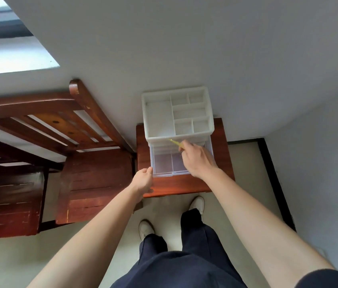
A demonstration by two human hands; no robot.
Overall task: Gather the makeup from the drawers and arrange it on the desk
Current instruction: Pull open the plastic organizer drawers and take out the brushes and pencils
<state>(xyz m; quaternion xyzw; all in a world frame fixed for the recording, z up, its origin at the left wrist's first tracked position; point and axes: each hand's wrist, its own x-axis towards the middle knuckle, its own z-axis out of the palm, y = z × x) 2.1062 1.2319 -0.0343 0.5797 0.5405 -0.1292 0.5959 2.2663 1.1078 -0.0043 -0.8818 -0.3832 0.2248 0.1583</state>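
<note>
Gathering seemed barely begun: my left hand (143,178) held the open drawer (164,165), my right hand (198,161) pinched a yellow stick (175,142). Nothing sat arranged on the table (184,186).

White organizer (157,119) — yellow stick (176,143) — reddish-brown table (184,185)

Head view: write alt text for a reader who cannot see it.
A person's right hand pinches a thin yellow stick over the pulled-out clear drawer of a white organizer on a wooden desk, while the left hand grips the drawer's front corner. Wooden chairs stand left.
</note>
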